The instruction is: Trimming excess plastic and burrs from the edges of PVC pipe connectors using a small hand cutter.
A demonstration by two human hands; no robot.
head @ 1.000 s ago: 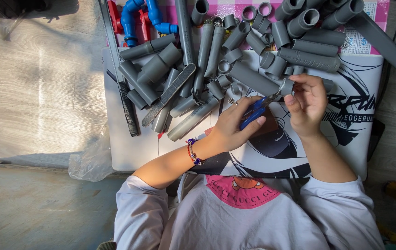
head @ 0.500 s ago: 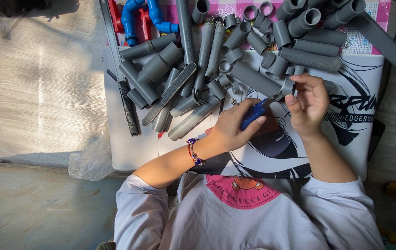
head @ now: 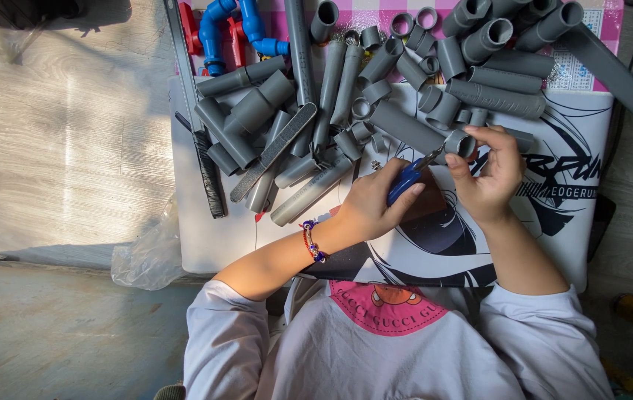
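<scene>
Head view, looking down at a white printed board [head: 568, 222] that lies on the floor.

Hands: my left hand [head: 376, 204] is closed around a blue-handled cutting tool [head: 405, 180], whose metal tip points toward the right hand. My right hand [head: 488, 178] pinches a short grey pipe ring [head: 459, 143] between thumb and fingertips. The two hands are close together, and the tool tip is touching the ring or just beside it; I cannot tell which.

Location: the ring is held just above the middle of the board, at the near edge of the heap of grey pipe pieces [head: 331, 96], which fills the far half.

Progress (judgement): one piece is in work, apparently being trimmed or cleaned at its rim. The heap shows no sorted finished group, so most of it looks left to do.

Appearance of the ring: short, round, open-ended, matt grey, with its bore facing the camera. No crack is visible.

Also seen: a grey flat file [head: 272, 152] in the heap and a blue pipe assembly [head: 235, 30] at the far left corner.
</scene>
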